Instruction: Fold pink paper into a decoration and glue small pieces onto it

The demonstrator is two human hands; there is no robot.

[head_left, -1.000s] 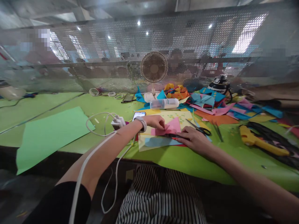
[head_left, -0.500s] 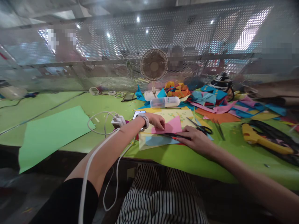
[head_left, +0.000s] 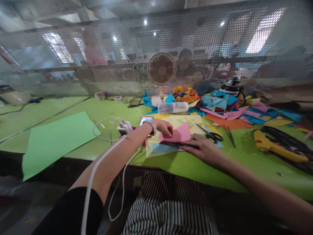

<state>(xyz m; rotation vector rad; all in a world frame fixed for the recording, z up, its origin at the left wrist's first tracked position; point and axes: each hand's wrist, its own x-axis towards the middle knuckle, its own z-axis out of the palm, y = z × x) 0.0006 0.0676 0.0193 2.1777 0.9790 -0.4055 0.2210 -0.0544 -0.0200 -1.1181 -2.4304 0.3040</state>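
Observation:
My left hand [head_left: 165, 127], a pale watch on its wrist, has its fingers bent together and pressed down on a sheet of pink paper [head_left: 181, 132]. Its fingertips rest at the paper's left part. From the right, my right hand [head_left: 201, 146] is closed round a slim black tool [head_left: 176, 144], whose exact kind I cannot make out. The tool points left, lying along the pink paper's lower edge and over a strip of blue paper [head_left: 161, 148]. Beneath these lies a pale yellow sheet [head_left: 149, 152]. Black-handled scissors [head_left: 213, 136] lie beyond my right hand.
Tweezers [head_left: 230, 137] and a yellow glue gun [head_left: 278, 148] lie to the right. Coloured paper scraps [head_left: 234, 112] pile up behind. A fan [head_left: 161, 70], a clear bottle [head_left: 173, 107], a phone [head_left: 146, 120], a white charger [head_left: 125, 126] and a green sheet [head_left: 58, 140] surround the work.
My right hand has shifted slightly toward me, and more of the black tool shows, its tip reaching further left. My left hand stays on the pink paper. Behind the mesh, a person has moved right.

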